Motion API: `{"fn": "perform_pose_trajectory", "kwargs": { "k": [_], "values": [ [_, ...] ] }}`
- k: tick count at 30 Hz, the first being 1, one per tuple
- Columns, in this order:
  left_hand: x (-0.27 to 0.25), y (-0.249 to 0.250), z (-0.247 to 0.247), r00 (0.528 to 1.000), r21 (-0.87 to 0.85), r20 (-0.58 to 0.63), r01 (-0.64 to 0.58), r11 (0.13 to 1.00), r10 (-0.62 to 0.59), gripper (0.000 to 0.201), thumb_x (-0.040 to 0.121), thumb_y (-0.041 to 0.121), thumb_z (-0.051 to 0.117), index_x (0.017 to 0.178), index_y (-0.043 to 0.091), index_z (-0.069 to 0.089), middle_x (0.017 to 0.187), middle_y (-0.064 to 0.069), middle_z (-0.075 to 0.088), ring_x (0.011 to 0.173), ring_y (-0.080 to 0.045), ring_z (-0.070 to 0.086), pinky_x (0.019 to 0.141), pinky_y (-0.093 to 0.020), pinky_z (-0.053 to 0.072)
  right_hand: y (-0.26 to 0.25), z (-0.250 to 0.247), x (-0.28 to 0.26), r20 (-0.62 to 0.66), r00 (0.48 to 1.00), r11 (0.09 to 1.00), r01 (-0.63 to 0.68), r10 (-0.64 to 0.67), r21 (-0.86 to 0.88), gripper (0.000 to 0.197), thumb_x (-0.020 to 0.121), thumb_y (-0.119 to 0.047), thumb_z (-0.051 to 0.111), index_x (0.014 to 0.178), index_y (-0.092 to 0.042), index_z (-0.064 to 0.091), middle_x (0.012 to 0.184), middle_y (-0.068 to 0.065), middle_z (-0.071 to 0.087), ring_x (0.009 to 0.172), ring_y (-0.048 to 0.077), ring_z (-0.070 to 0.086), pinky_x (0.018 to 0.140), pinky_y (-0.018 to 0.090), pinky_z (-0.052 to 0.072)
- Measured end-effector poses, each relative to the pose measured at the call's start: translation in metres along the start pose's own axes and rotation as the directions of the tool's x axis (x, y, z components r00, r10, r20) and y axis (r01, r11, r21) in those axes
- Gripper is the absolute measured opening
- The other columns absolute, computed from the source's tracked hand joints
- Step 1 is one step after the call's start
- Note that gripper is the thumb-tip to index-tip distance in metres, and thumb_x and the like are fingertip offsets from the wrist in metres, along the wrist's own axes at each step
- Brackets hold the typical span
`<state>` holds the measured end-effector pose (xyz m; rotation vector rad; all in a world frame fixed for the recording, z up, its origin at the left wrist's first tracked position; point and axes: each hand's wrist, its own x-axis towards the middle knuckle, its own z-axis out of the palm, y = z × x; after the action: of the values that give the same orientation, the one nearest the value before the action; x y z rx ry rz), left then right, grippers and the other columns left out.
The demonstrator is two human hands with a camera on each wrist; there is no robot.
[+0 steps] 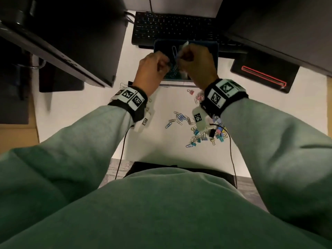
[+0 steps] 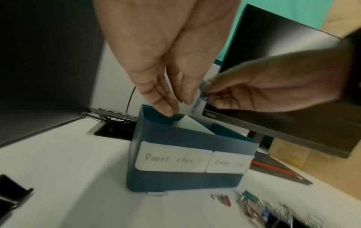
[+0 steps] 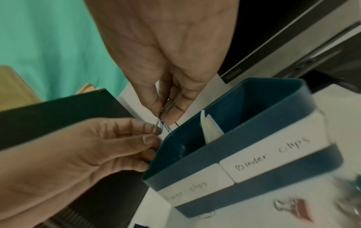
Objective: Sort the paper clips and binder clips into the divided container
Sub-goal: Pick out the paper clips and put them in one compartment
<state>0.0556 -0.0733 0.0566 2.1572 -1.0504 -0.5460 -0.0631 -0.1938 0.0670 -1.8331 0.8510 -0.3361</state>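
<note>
Blue wire clips point(image 3: 162, 125), seemingly a few paper clips hooked together, are pinched by the right hand point(image 3: 171, 98) at its fingertips, with the left hand point(image 3: 109, 148) nipping the same bunch from 9 o'clock. Both hover at the box's point(image 2: 181, 180) 12 o'clock rim, over the part labelled "Paper clips" point(image 2: 171, 158). To do this well, I judge the hands should tease the clips apart gently and let go only above that left part, clear of the white divider point(image 3: 210, 128). Out from there, the unsorted pile point(image 1: 197, 126) lies on the table point(image 1: 152, 141) at 6 o'clock of the box, with a pink binder clip point(image 3: 295, 207) and a stray paper clip point(image 2: 157, 193) nearer its front wall. Keyboard point(image 1: 172, 26) and monitor point(image 2: 283, 77) crowd behind.
</note>
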Motion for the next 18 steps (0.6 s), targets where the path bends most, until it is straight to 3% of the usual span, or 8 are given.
{"fn": "perform_pose_trajectory", "kwargs": {
  "k": [2, 4, 6, 8, 11, 14, 18],
  "values": [
    [-0.006, -0.005, 0.005, 0.998, 0.064, -0.058, -0.032, 0.997, 0.036, 0.02, 0.087, 0.01, 0.056, 0.104, 0.016, 0.065, 0.096, -0.002, 0.063, 0.08, -0.011, 0.058, 0.077, -0.021, 0.047, 0.001, 0.007, 0.012, 0.017, 1.0, 0.995, 0.009, -0.008, -0.095, 0.011, 0.081, -0.01, 0.069, 0.092, -0.006, 0.068, 0.082, 0.006, 0.07, 0.068, 0.012, 0.064, 0.071, 0.029, 0.058],
    [-0.026, -0.015, 0.014, 0.996, 0.091, -0.067, -0.052, 0.994, 0.059, 0.018, 0.09, 0.01, 0.054, 0.102, 0.016, 0.065, 0.096, 0.001, 0.063, 0.078, -0.008, 0.056, 0.074, -0.017, 0.046, 0.006, 0.009, 0.009, 0.05, 0.998, 0.986, 0.046, -0.039, -0.16, 0.02, 0.082, -0.012, 0.071, 0.101, -0.007, 0.066, 0.087, 0.001, 0.066, 0.07, 0.003, 0.058, 0.069, 0.017, 0.05],
    [-0.049, -0.031, 0.026, 0.999, 0.112, 0.034, -0.045, 0.993, 0.042, 0.019, 0.093, 0.015, 0.054, 0.106, 0.018, 0.066, 0.098, -0.001, 0.068, 0.079, -0.011, 0.061, 0.077, -0.027, 0.053, 0.012, 0.009, -0.006, 0.03, 0.994, 0.972, 0.113, -0.109, -0.206, 0.021, 0.085, -0.014, 0.067, 0.105, -0.008, 0.063, 0.092, -0.003, 0.06, 0.072, -0.001, 0.053, 0.067, 0.008, 0.043],
    [-0.064, -0.046, 0.039, 0.985, 0.184, 0.167, -0.002, 0.983, -0.029, 0.031, 0.094, 0.022, 0.052, 0.125, 0.022, 0.06, 0.105, -0.007, 0.068, 0.087, -0.022, 0.064, 0.081, -0.033, 0.053, 0.025, 0.01, -0.031, 0.067, 0.988, 0.946, 0.154, -0.14, -0.286, 0.016, 0.088, -0.015, 0.063, 0.103, -0.009, 0.064, 0.095, 0.001, 0.061, 0.076, 0.007, 0.055, 0.071, 0.015, 0.046],
    [-0.064, -0.059, 0.057, 0.947, 0.367, 0.305, -0.024, 0.93, -0.096, 0.054, 0.098, 0.028, 0.044, 0.149, 0.023, 0.027, 0.112, -0.017, 0.062, 0.097, -0.034, 0.06, 0.081, -0.04, 0.048, 0.058, 0.011, -0.072, 0.251, 0.968, 0.874, 0.143, -0.025, -0.464, 0.019, 0.091, -0.021, 0.062, 0.108, -0.014, 0.061, 0.103, 0.004, 0.062, 0.082, 0.011, 0.057, 0.076, 0.027, 0.052],
    [-0.058, -0.062, 0.068, 0.933, 0.459, 0.338, -0.05, 0.887, -0.122, 0.06, 0.099, 0.031, 0.04, 0.152, 0.021, 0.014, 0.113, -0.02, 0.057, 0.095, -0.038, 0.06, 0.079, -0.044, 0.052, 0.084, 0.015, -0.103, 0.333, 0.934, 0.782, 0.112, 0.128, -0.614, 0.031, 0.091, -0.025, 0.062, 0.119, -0.015, 0.055, 0.113, 0.006, 0.057, 0.1, 0.021, 0.058, 0.083, 0.035, 0.052],
    [-0.061, -0.061, 0.07, 0.935, 0.451, 0.329, -0.031, 0.892, -0.134, 0.057, 0.098, 0.026, 0.041, 0.151, 0.019, 0.02, 0.115, -0.019, 0.053, 0.093, -0.039, 0.059, 0.076, -0.043, 0.051, 0.096, 0.022, -0.117, 0.311, 0.94, 0.72, 0.118, 0.142, -0.684, 0.04, 0.09, -0.025, 0.062, 0.126, -0.012, 0.051, 0.122, 0.009, 0.053, 0.112, 0.025, 0.053, 0.08, 0.038, 0.055]
  ]
}}
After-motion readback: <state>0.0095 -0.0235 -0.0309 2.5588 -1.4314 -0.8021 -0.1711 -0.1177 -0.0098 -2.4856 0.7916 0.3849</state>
